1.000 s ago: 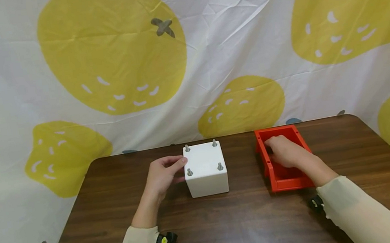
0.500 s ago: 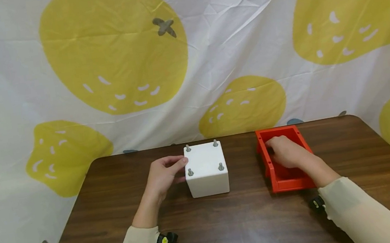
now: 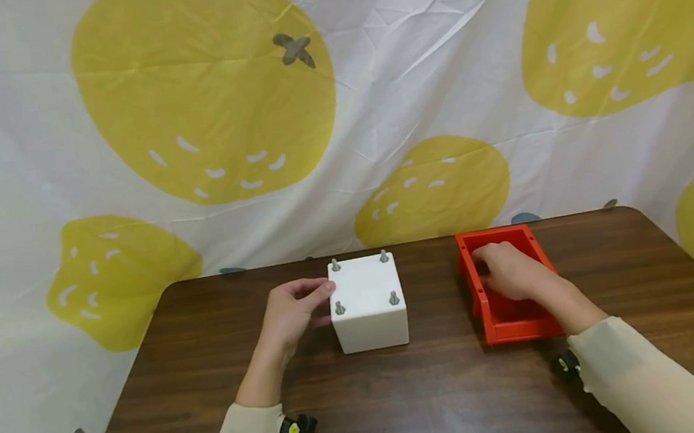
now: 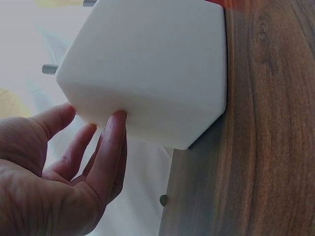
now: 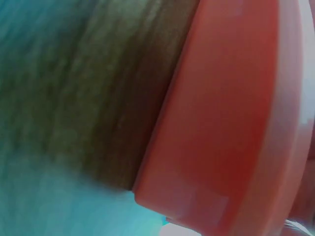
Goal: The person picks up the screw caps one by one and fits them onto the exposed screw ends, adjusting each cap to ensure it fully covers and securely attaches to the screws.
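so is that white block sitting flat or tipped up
Flat: the white block sits base-down on the table, four studs pointing up.

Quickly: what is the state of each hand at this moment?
Left hand: open, touching the side of the box.
Right hand: inside the bin, fingers hidden; cannot tell whether open or closed.

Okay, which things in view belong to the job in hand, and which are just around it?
Likely part of the job:
White block, touched by the left hand
Four metal studs, upright on its top
Red bin, with the right hand inside

Likely just surroundings:
Wooden table, underneath
Yellow-patterned cloth, hanging behind
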{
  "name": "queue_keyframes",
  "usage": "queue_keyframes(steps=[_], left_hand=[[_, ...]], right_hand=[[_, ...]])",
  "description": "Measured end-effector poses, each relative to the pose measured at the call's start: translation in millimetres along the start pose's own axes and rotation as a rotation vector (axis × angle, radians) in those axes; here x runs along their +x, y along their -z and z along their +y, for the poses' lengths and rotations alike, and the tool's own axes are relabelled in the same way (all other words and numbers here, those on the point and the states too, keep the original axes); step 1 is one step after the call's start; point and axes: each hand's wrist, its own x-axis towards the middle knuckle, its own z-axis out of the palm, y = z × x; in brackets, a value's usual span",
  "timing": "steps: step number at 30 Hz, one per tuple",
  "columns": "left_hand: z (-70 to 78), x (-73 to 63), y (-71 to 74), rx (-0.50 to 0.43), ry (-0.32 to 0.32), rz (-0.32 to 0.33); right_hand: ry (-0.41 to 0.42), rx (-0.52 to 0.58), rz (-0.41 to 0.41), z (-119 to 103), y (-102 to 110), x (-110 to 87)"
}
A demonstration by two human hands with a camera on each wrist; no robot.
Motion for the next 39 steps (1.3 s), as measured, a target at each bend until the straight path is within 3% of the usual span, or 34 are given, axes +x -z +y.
queue_keyframes(steps=[8, 22, 39], left_hand=[[0.0, -0.9, 0.0, -0.001, -0.008, -0.001], [0.0, -0.3, -0.4, -0.004, -0.003, 0.000], [0.2, -0.5, -0.7, -0.003, -0.001, 0.004]], right_hand=[[-0.009, 0.000, 0.036, -2, 6, -3.8], [-0.001, 0.061, 0.186, -14, 25, -17.5], [-0.012, 0.148, 0.271, -33, 42, -22.9]])
